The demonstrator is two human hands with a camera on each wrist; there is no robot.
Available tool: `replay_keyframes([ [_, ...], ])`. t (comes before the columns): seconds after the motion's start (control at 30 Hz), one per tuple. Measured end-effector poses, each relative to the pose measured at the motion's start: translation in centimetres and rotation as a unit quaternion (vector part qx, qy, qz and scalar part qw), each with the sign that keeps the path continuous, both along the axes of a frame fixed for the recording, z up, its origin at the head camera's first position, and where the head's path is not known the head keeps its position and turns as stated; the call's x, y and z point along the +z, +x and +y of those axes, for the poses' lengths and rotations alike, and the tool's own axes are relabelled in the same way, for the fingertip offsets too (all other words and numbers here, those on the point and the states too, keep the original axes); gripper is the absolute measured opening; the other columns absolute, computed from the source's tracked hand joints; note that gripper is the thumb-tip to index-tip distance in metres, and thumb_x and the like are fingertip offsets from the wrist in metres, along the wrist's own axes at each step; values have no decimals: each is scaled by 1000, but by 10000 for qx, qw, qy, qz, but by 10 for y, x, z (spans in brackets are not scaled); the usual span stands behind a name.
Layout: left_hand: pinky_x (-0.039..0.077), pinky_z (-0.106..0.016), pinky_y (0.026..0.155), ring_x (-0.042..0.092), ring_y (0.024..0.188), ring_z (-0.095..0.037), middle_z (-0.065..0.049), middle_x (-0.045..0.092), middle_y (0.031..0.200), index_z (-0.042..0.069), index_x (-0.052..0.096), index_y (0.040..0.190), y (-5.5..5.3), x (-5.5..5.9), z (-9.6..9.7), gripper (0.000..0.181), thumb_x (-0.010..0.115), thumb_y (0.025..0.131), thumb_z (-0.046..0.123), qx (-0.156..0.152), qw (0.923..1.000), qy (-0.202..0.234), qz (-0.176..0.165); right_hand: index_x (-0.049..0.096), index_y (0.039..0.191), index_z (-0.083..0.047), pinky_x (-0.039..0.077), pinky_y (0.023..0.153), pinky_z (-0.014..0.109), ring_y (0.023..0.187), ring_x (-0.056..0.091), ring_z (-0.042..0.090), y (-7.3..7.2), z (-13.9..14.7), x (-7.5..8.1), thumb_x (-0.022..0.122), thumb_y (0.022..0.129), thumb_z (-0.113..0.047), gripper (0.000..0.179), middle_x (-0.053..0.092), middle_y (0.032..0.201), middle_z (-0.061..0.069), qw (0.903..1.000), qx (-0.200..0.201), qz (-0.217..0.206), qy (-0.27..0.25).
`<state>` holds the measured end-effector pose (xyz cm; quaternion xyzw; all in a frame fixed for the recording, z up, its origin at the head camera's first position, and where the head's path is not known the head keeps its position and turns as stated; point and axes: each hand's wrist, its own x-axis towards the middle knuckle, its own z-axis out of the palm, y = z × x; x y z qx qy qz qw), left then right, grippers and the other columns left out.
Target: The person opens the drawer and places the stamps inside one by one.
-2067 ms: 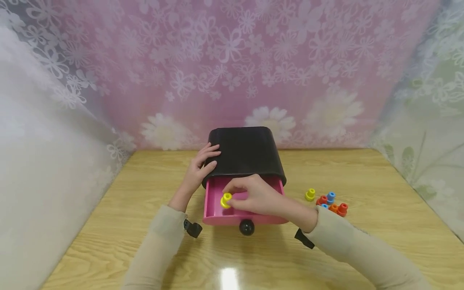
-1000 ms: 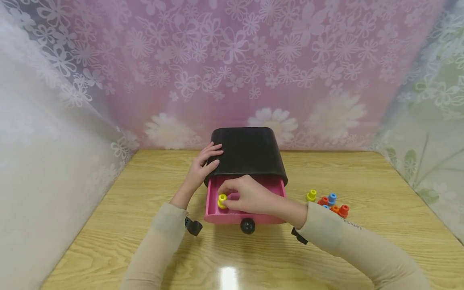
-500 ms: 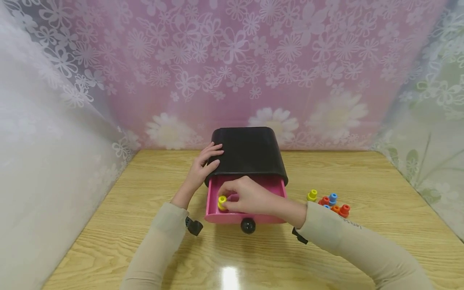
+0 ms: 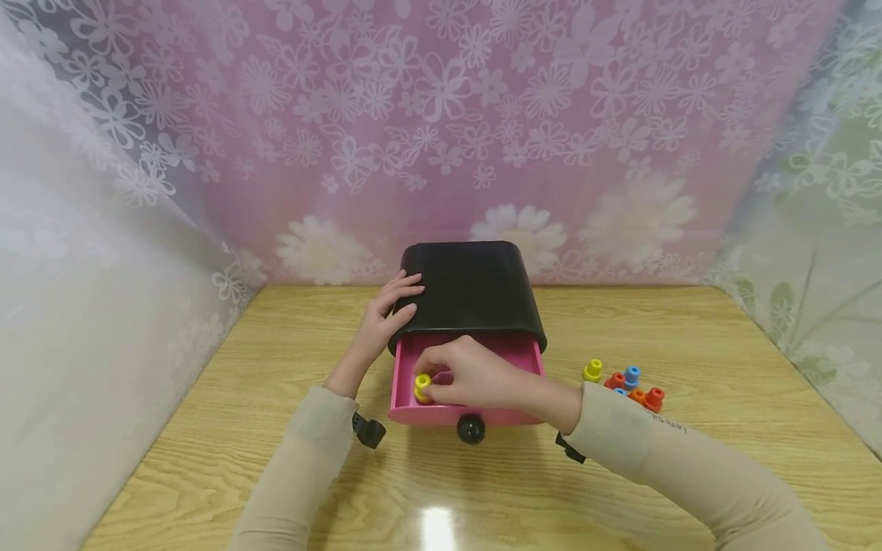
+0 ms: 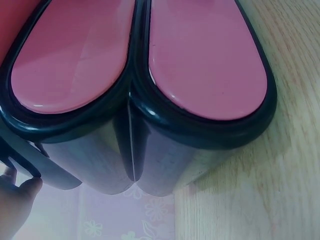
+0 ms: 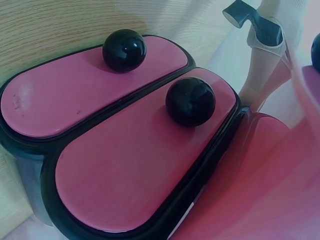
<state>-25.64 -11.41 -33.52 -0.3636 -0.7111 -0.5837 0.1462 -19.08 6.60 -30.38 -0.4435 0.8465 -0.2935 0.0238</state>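
Note:
A small stepped yellow peg (image 4: 422, 389), with a hole in its top, is inside the left part of a pulled-out pink drawer (image 4: 430, 416). My right hand (image 4: 475, 373) reaches over the drawer and pinches it between thumb and fingers; whether its base touches the drawer floor cannot be told. The drawer, with a black ball knob (image 4: 471, 429), belongs to a black cabinet (image 4: 468, 287). My left hand (image 4: 375, 321) rests on the cabinet's upper left edge, fingers spread over the top. In the left wrist view, part of that hand (image 5: 15, 202) shows at the lower left.
To the cabinet's right on the wooden table (image 4: 262, 428) lie several similar pegs: a yellow one (image 4: 592, 371), a blue one (image 4: 632, 376), a red one (image 4: 654, 398) and others. Below, pushed-in pink drawers (image 6: 125, 170) carry black knobs (image 6: 190, 101). A floral cloth (image 4: 441, 138) hangs behind.
Over two seconds my right hand has moved slightly left and lowered the yellow peg towards the drawer's front left. In the last second it barely moves. My left hand stays on the cabinet.

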Motion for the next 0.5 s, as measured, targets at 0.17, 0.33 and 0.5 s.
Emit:
replay_keyframes([
  [0.17,15,-49,102,16,127,-42,-31,40,126,-17,52,110,0,0,0,29,46,82,-9,-2,10000,8,12,65,92,-8,47,72,20,75,57,3,0,0,-1,65,77,-13,15,63,85,-7,10000,6,-20,32],
  [0.33,16,-48,102,16,128,-41,-31,39,126,-17,51,110,0,0,0,30,46,82,-9,-5,10000,16,0,65,90,-9,46,69,19,71,55,2,-1,-2,-2,64,77,-11,14,62,83,-8,10000,57,32,34],
  [0.5,15,-49,102,16,128,-40,-31,39,126,-17,51,110,0,0,0,30,45,82,-9,-45,10000,14,6,66,92,-9,46,71,19,74,56,1,0,-1,-1,64,77,-13,16,63,85,-8,10000,34,7,73],
])
